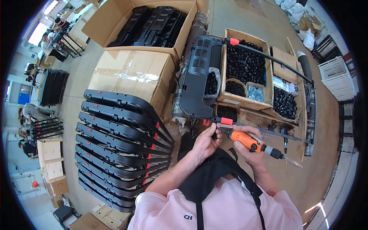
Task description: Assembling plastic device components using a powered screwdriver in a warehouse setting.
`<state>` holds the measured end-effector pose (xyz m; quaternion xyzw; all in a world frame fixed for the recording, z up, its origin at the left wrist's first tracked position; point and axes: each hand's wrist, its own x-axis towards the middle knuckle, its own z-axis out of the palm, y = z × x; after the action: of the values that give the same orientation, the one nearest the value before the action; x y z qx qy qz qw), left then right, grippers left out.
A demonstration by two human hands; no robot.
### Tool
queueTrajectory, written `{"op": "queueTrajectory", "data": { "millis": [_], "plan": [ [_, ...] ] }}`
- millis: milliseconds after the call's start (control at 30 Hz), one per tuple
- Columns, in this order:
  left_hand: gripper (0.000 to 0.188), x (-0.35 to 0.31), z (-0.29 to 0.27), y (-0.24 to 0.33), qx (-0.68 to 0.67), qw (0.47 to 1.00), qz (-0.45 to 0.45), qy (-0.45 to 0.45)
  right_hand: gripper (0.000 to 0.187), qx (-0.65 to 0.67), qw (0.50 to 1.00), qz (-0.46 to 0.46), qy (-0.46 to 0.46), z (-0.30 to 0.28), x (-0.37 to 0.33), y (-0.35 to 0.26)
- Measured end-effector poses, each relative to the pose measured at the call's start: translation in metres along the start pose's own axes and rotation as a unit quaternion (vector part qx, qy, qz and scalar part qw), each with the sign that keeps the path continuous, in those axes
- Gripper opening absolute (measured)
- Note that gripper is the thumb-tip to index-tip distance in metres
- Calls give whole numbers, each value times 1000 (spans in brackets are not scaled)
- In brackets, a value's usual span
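Note:
My right hand [250, 150] is wrapped round an orange power screwdriver [245, 140], whose dark chuck and long thin bit point to the lower right. My left hand [207, 142] is closed in a pinch beside the corner of a black plastic housing [197, 80]. Something small and dark shows between its fingers, too hidden to name. The housing lies across the bench, joined to a black tube frame [276, 57] that reaches to the right. A red sleeve [226, 121] sits on the frame's near tube, just above my hands; another red sleeve [234, 41] marks the far tube.
A wooden tray [230, 100] holds black caps [245, 65] and silver screws [255, 93]. More black knobs [284, 103] lie at right. Several finished-looking black frames [115, 130] stand stacked at left, beside cardboard boxes [130, 69]. Other people work at the far left.

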<state>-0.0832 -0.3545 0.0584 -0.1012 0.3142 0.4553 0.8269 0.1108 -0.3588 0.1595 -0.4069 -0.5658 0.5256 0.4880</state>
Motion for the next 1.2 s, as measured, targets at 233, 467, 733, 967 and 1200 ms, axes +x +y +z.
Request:
{"op": "queueTrajectory", "data": {
  "millis": [233, 467, 733, 967, 1200],
  "plan": [
    [27, -11, 3, 5, -13, 1000, 5, -9, 51, -21, 1000, 22, -5, 11, 12, 5],
    [27, -17, -19, 34, 105, 987, 113, 50, 46, -118, 992, 35, -19, 23, 62, -1],
    [27, -9, -47, 58, 87, 967, 205, 121, 45, -184, 979, 29, -84, 38, 85, 17],
    [26, -9, -41, 45, 98, 969, 184, 134, 40, -253, 959, 32, -126, 52, 94, 14],
    [24, -11, -50, 37, 79, 983, 143, 86, 37, -283, 944, 43, -166, 51, 95, 11]
  ]
}}
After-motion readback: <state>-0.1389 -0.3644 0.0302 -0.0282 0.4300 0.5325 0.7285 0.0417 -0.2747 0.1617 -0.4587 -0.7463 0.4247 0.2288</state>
